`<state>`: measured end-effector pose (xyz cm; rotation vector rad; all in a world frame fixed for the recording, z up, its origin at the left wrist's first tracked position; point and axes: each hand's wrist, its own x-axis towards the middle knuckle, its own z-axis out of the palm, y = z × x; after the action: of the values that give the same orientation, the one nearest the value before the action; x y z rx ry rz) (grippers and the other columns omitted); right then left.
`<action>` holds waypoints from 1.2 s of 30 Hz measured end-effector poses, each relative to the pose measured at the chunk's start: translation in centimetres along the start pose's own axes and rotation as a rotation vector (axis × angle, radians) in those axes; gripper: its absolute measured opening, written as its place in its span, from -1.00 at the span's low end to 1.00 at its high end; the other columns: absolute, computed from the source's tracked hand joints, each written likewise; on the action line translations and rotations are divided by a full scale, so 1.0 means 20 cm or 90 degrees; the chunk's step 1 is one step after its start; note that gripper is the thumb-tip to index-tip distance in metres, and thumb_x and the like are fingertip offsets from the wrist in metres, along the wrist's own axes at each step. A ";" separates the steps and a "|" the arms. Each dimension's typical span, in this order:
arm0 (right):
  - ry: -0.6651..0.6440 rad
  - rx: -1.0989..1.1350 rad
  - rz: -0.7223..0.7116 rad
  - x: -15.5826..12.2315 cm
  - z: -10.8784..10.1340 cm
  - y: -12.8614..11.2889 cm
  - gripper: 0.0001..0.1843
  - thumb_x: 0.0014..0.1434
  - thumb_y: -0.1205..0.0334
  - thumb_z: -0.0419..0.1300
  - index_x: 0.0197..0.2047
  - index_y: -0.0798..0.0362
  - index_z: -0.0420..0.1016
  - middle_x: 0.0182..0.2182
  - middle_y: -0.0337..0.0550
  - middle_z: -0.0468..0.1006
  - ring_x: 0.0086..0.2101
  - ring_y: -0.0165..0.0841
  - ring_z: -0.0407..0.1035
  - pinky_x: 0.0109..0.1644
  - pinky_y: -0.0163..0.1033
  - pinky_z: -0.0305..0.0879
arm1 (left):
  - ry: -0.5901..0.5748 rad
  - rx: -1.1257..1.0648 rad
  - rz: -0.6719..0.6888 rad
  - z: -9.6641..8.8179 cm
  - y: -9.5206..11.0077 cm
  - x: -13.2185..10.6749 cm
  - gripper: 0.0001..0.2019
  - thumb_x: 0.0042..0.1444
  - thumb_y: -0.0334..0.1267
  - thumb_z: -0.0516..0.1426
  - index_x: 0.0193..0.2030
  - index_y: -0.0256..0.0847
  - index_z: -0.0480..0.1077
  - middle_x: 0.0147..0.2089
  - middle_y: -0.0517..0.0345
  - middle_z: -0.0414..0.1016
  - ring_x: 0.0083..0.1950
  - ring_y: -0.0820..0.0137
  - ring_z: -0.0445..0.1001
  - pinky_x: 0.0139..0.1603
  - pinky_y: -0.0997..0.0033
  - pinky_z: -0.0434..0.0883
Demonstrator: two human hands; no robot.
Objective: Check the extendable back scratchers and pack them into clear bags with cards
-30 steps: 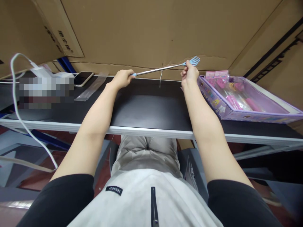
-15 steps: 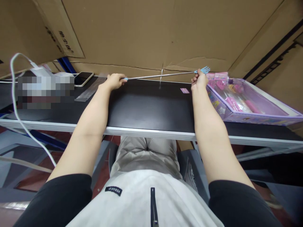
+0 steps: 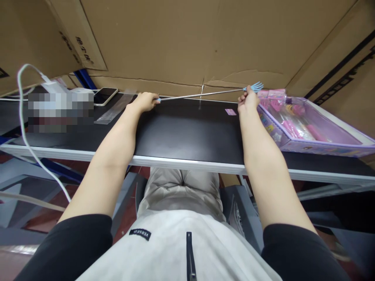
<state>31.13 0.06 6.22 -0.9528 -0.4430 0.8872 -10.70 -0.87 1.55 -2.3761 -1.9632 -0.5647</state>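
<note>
A back scratcher (image 3: 202, 95) with a thin metal rod and a light blue claw-shaped head stretches between my two hands above the far part of the black table. My left hand (image 3: 146, 101) is closed around its handle end, of which only a bit of light blue shows. Just below the claw, my right hand (image 3: 249, 98) grips the other end, and the claw points up and right past the fingers. A small pink card (image 3: 230, 112) lies on the table left of my right wrist.
At right stands an open purple display box (image 3: 325, 148) with pink packaged pieces. A clear plastic bag (image 3: 113, 111) and a phone (image 3: 105, 96) lie left of my left hand. A white cable (image 3: 22, 113) loops over the table's left side. A cardboard wall (image 3: 181, 43) rises behind.
The view has shifted slightly, so most things sit a little further right. Both hands keep their hold on the stretched back scratcher.
</note>
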 end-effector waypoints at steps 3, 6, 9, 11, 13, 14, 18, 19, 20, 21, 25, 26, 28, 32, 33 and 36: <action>0.012 0.032 0.000 -0.03 0.02 -0.01 -0.47 0.57 0.31 0.24 -0.44 0.01 0.13 -0.63 -0.52 0.09 -0.65 -0.64 -0.01 -0.60 -0.52 -0.04 | 0.010 0.017 -0.001 -0.01 0.00 -0.01 -0.77 0.36 -0.21 0.14 -0.07 -0.14 0.65 -0.08 -0.13 0.74 0.12 0.02 0.65 0.21 0.16 0.45; 0.006 0.048 -0.001 -0.09 0.05 0.00 -0.48 0.64 0.35 0.11 -0.42 -0.01 0.13 -0.63 -0.50 0.10 -0.63 -0.63 -0.03 -0.60 -0.52 -0.04 | 0.016 0.025 0.018 -0.02 0.05 -0.02 -0.75 0.35 -0.23 0.14 -0.03 -0.17 0.66 -0.07 -0.16 0.74 0.09 0.03 0.66 0.13 0.21 0.45; -0.033 0.018 0.017 -0.14 0.11 0.06 -0.49 0.65 0.29 0.12 -0.42 -0.03 0.14 -0.64 -0.50 0.11 -0.62 -0.60 -0.04 -0.60 -0.49 -0.02 | 0.024 0.014 0.069 -0.02 0.14 -0.03 -0.73 0.36 -0.21 0.14 0.00 -0.20 0.67 -0.06 -0.17 0.74 0.08 0.03 0.66 0.11 0.21 0.46; -0.086 0.001 0.008 -0.16 0.15 0.11 -0.47 0.61 0.19 0.24 -0.42 -0.02 0.14 -0.65 -0.51 0.13 -0.62 -0.61 0.00 -0.58 -0.48 -0.02 | 0.031 0.011 0.097 -0.02 0.19 -0.04 -0.72 0.36 -0.21 0.15 0.01 -0.21 0.67 -0.07 -0.16 0.74 0.08 0.02 0.66 0.10 0.20 0.46; -0.142 -0.006 -0.026 -0.18 0.19 0.15 -0.43 0.52 0.08 0.35 -0.41 -0.03 0.12 -0.63 -0.53 0.12 -0.62 -0.60 0.04 -0.55 -0.46 -0.02 | 0.042 0.011 0.102 -0.01 0.21 -0.05 -0.73 0.36 -0.22 0.14 0.00 -0.21 0.67 -0.08 -0.17 0.74 0.07 0.02 0.66 0.10 0.19 0.46; -0.156 -0.007 -0.037 -0.19 0.21 0.16 -0.42 0.49 0.05 0.38 -0.41 -0.04 0.11 -0.63 -0.53 0.11 -0.63 -0.59 0.05 -0.55 -0.46 -0.03 | 0.050 0.010 0.096 -0.01 0.21 -0.05 -0.73 0.35 -0.23 0.14 0.00 -0.21 0.67 -0.08 -0.18 0.73 0.07 0.01 0.65 0.10 0.18 0.45; -0.150 0.007 -0.052 -0.22 0.24 0.14 -0.41 0.48 0.12 0.39 -0.43 -0.03 0.09 -0.62 -0.52 0.11 -0.65 -0.59 0.02 -0.58 -0.47 -0.05 | 0.080 -0.011 0.078 -0.02 0.19 -0.05 -0.72 0.37 -0.23 0.13 0.02 -0.21 0.66 -0.06 -0.19 0.72 0.07 0.02 0.63 0.11 0.16 0.44; -0.145 0.012 -0.054 -0.23 0.25 0.13 -0.41 0.48 0.12 0.39 -0.43 -0.03 0.09 -0.62 -0.52 0.11 -0.65 -0.60 0.02 -0.59 -0.47 -0.05 | 0.081 -0.016 0.080 -0.02 0.19 -0.06 -0.73 0.37 -0.23 0.12 0.01 -0.21 0.65 -0.06 -0.18 0.71 0.07 0.02 0.63 0.11 0.16 0.44; -0.139 0.015 -0.055 -0.25 0.25 0.12 -0.40 0.49 0.12 0.39 -0.43 -0.03 0.09 -0.62 -0.52 0.11 -0.66 -0.60 0.02 -0.59 -0.48 -0.05 | 0.079 -0.021 0.082 -0.02 0.19 -0.06 -0.73 0.38 -0.23 0.13 0.01 -0.21 0.65 -0.06 -0.18 0.71 0.07 0.02 0.62 0.11 0.16 0.43; -0.136 0.017 -0.055 -0.27 0.25 0.12 -0.40 0.50 0.11 0.38 -0.43 -0.03 0.08 -0.62 -0.52 0.11 -0.66 -0.61 0.02 -0.59 -0.48 -0.05 | 0.074 -0.026 0.084 -0.02 0.21 -0.06 -0.74 0.38 -0.23 0.13 0.01 -0.21 0.64 -0.07 -0.18 0.70 0.07 0.02 0.62 0.11 0.16 0.43; -0.176 -0.006 -0.037 -0.38 0.27 0.18 -0.39 0.48 0.12 0.40 -0.45 -0.02 0.09 -0.64 -0.53 0.12 -0.66 -0.62 0.01 -0.58 -0.50 -0.05 | 0.063 -0.057 0.103 -0.02 0.30 -0.08 -0.74 0.39 -0.22 0.13 0.01 -0.24 0.62 -0.07 -0.15 0.68 0.05 0.05 0.61 0.13 0.17 0.41; -0.200 -0.020 -0.035 -0.42 0.27 0.20 -0.40 0.45 0.13 0.44 -0.44 -0.02 0.11 -0.64 -0.54 0.13 -0.66 -0.63 0.01 -0.58 -0.49 -0.04 | 0.063 -0.069 0.115 -0.01 0.33 -0.09 -0.74 0.39 -0.21 0.13 0.00 -0.24 0.62 -0.07 -0.14 0.68 0.04 0.06 0.61 0.14 0.17 0.41; -0.260 -0.057 -0.043 -0.47 0.28 0.26 -0.41 0.35 0.12 0.53 -0.42 -0.03 0.16 -0.64 -0.54 0.17 -0.66 -0.62 0.04 -0.58 -0.48 -0.02 | 0.063 -0.095 0.144 0.00 0.39 -0.10 -0.75 0.40 -0.17 0.13 -0.02 -0.23 0.61 -0.09 -0.11 0.68 0.01 0.09 0.60 0.13 0.19 0.41; -0.344 -0.111 -0.080 -0.54 0.29 0.32 -0.37 0.21 -0.08 0.60 -0.38 -0.05 0.20 -0.61 -0.51 0.19 -0.63 -0.58 0.16 -0.55 -0.46 0.07 | 0.072 -0.142 0.177 0.01 0.46 -0.12 -0.76 0.38 -0.15 0.13 -0.11 -0.22 0.58 -0.18 -0.04 0.66 -0.09 0.14 0.58 0.05 0.22 0.40; -0.347 -0.113 -0.081 -0.55 0.29 0.33 -0.37 0.20 -0.11 0.60 -0.37 -0.05 0.22 -0.61 -0.51 0.20 -0.62 -0.58 0.17 -0.54 -0.45 0.08 | 0.077 -0.150 0.180 0.01 0.46 -0.12 -0.77 0.38 -0.16 0.13 -0.13 -0.22 0.58 -0.20 -0.03 0.65 -0.11 0.16 0.57 0.03 0.23 0.40; -0.344 -0.114 -0.073 -0.55 0.29 0.32 -0.38 0.21 -0.17 0.59 -0.35 -0.05 0.24 -0.61 -0.50 0.21 -0.62 -0.57 0.17 -0.54 -0.45 0.10 | 0.090 -0.166 0.186 0.01 0.45 -0.11 -0.79 0.37 -0.18 0.14 -0.16 -0.21 0.57 -0.23 -0.01 0.62 -0.14 0.19 0.54 0.01 0.24 0.39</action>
<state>17.86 -4.13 4.40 -0.8319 -1.0433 1.0086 -2.32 -4.87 2.69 -2.6195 -1.5295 -0.9892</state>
